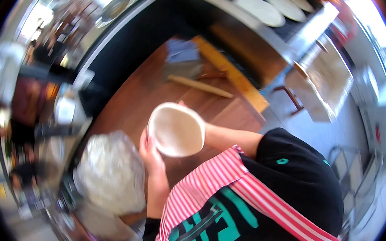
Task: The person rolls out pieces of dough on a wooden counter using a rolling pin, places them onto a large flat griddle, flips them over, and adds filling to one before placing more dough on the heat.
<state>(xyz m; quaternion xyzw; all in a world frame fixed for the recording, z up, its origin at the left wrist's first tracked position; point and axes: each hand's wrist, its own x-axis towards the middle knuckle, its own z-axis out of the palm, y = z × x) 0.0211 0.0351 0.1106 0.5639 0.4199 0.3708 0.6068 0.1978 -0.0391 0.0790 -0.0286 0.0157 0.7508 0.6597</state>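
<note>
A cream-coloured bowl (177,130) with a slightly uneven, rounded rim is held up between my two hands, and its inside faces me. My left hand (152,155) grips the near left side, thumb up along the wall. On the far right side my right hand (207,126) supports it; the bowl hides most of that hand, and only fingertips show past the rim. Below lies a brown wooden worktop (127,108). Beyond the bowl, a tapered wooden rolling pin (200,86) rests on the worktop.
A clear plastic bag (110,174) with whitish contents stands at left. Folded blue cloth (182,50) lies at the back, near a yellow wooden strip (230,73). Several whitish discs (259,11) sit at upper right. A pale bin (322,83) stands right. Blurred people occupy the left.
</note>
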